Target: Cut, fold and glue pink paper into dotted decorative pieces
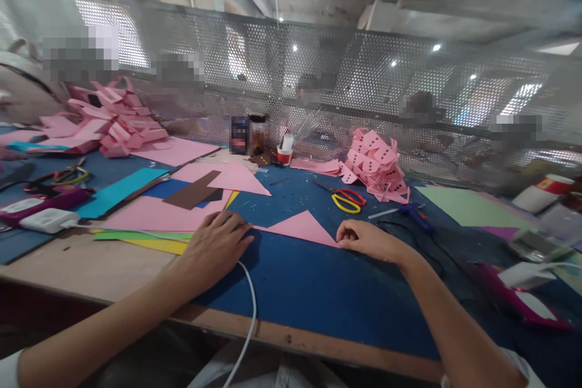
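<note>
A folded piece of pink paper (305,227), triangular with its peak away from me, lies on the blue table mat (295,291). My right hand (366,239) is closed, its thumb and fingertips pinching the paper's right corner. At the left end of the paper rests my left hand (220,242), palm down with fingers stretched out and slightly bent. Its fingertips hide that end. A white cable (251,297) runs from under the left hand down over the table edge. Beyond the hands, scissors (346,199) with red and yellow handles lie open-bladed.
Stacked coloured sheets (150,209) and a brown strip (193,190) lie left. Heaps of pink paper pieces stand back left (120,121) and back right (375,163). A blue glue gun (416,216) and purple power strip (522,297) are right. A perforated metal screen (318,73) borders the back.
</note>
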Demonstrator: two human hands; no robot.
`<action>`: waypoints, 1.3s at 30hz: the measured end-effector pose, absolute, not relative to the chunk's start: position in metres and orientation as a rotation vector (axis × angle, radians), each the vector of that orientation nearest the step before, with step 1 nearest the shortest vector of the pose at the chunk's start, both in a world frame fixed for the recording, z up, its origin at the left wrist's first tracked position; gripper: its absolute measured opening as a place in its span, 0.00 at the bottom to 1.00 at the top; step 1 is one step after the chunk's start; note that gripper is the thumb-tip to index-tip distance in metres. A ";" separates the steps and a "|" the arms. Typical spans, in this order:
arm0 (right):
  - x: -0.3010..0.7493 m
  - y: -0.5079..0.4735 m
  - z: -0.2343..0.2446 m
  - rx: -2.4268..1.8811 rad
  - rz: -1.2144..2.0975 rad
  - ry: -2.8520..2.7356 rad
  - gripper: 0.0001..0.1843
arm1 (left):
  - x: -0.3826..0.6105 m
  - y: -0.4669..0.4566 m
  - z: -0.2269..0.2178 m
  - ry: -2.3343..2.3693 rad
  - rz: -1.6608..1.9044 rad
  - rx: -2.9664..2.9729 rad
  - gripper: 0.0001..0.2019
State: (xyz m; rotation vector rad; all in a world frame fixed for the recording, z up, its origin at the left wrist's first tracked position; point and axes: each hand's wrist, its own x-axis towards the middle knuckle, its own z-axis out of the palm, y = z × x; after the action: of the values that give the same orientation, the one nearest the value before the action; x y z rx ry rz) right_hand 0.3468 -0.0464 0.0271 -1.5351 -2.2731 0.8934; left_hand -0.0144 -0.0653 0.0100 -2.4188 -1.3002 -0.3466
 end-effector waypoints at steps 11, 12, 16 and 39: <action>0.345 -0.047 0.027 -1.561 0.876 -2.269 0.07 | -0.006 -0.059 0.009 -1.179 -0.572 -2.457 0.13; 0.345 -0.048 0.027 -1.563 0.866 -2.270 0.07 | -0.003 -0.058 0.011 -1.139 -0.574 -2.492 0.12; 0.344 -0.050 0.028 -1.564 0.816 -2.276 0.07 | 0.013 -0.052 0.014 -1.006 -0.532 -2.600 0.10; 0.296 -0.056 0.017 -1.261 -0.051 -2.351 0.01 | 0.038 -0.020 0.024 -0.835 -0.592 -2.391 0.09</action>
State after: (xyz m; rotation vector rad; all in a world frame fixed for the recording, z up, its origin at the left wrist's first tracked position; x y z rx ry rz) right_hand 0.2957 -0.0558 0.0166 -1.2614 -2.3514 -0.0511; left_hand 0.0379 -0.0201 0.0239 -2.3909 -0.8346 -0.5922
